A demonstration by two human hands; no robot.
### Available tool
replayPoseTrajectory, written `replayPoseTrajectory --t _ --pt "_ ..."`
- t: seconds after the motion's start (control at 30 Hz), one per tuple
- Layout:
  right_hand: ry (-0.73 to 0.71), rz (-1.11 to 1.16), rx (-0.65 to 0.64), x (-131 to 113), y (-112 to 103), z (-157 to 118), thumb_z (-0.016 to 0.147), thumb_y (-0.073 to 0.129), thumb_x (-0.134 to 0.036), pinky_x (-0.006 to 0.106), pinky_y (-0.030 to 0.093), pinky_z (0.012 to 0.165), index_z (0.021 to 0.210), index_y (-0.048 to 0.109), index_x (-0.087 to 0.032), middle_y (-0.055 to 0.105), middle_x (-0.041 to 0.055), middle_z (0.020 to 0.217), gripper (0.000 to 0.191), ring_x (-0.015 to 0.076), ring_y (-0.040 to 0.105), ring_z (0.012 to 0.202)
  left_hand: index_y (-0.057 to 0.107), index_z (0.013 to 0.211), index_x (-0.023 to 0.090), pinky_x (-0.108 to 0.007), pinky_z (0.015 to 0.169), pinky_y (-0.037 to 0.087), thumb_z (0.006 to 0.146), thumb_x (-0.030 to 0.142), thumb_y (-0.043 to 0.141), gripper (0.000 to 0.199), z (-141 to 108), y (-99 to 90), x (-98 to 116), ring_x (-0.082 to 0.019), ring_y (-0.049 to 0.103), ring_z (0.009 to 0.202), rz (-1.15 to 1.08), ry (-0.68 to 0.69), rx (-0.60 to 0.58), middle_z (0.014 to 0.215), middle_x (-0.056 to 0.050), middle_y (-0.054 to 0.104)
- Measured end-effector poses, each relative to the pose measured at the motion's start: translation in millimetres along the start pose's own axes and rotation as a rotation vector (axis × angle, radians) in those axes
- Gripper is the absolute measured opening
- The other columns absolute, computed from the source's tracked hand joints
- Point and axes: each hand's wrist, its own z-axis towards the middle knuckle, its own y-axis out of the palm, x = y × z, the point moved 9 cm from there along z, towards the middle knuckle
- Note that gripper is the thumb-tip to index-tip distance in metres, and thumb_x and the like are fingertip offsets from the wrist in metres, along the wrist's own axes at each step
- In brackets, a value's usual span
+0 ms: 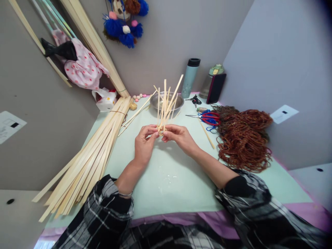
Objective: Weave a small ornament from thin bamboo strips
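A small woven piece of pale strips [163,116] is held up over the table, its loose strip ends fanning upward in front of the metal bowl [155,102]. My left hand [145,143] pinches the woven base from the left, thumb and fingers pressed on it. On the other side of the base, my right hand [180,137] grips it with thumb and curled fingers. Both hands nearly meet at the base, and the fingers hide part of the weave.
A bundle of flat pale strips [95,155] lies on the left. Brown yarn [246,138], red-handled scissors [210,118] and a thin stick [207,134] lie on the right. Behind stand a blue bottle [190,79], a green-lidded bottle [206,85] and a phone [216,88].
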Motion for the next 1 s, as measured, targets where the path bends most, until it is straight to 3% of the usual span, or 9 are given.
replayPoseTrajectory --t 0.33,0.73,0.83,0.9,1.0 --pt "-0.049 -0.057 -0.006 -8.0 1.7 -1.5 0.075 0.081 -0.04 0.034 0.06 0.077 0.087 0.08 -0.022 0.071 0.0035 0.094 0.022 0.0152 0.066 0.079 0.07 0.084 0.022 -0.033 0.083 0.061 0.084 0.027 0.071 0.004 -3.1 1.1 17.2 -0.022 0.061 0.112 0.084 0.133 -0.015 0.109 -0.006 0.063" --pt "-0.039 -0.078 0.015 -6.5 0.4 -0.6 0.074 0.081 -0.041 0.032 0.059 0.073 0.082 0.07 -0.019 0.069 0.0017 0.081 0.026 0.0142 0.065 0.073 0.07 0.087 0.022 -0.034 0.085 0.061 0.086 0.025 0.069 0.003 -1.8 3.7 15.6 -0.021 0.06 0.114 0.13 0.172 -0.06 0.113 -0.006 0.06" --pt "-0.064 -0.14 0.031 -5.0 -3.1 0.7 0.075 0.08 -0.038 0.029 0.056 0.069 0.081 0.067 -0.018 0.066 0.0001 0.077 0.024 0.0127 0.063 0.068 0.069 0.087 0.022 -0.037 0.093 0.057 0.087 0.024 0.068 0.002 -0.1 3.9 16.1 -0.02 0.06 0.113 0.181 0.207 -0.077 0.112 -0.006 0.061" --pt "-0.095 -0.205 0.052 -5.7 -6.4 1.0 0.077 0.078 -0.035 0.028 0.053 0.066 0.083 0.067 -0.018 0.064 -0.0007 0.076 0.021 0.0119 0.062 0.065 0.067 0.088 0.022 -0.038 0.097 0.053 0.086 0.023 0.069 0.003 0.5 1.4 20.6 -0.019 0.06 0.109 0.276 0.259 -0.061 0.107 -0.005 0.061" --pt "-0.131 -0.318 0.07 -7.2 -8.3 0.1 0.08 0.073 -0.033 0.027 0.049 0.063 0.087 0.067 -0.018 0.061 -0.0012 0.076 0.017 0.0114 0.059 0.063 0.066 0.096 0.022 -0.033 0.087 0.052 0.084 0.026 0.073 0.014 1.4 -4.1 27.2 -0.015 0.059 0.087 0.387 0.302 -0.019 0.1 -0.003 0.059"
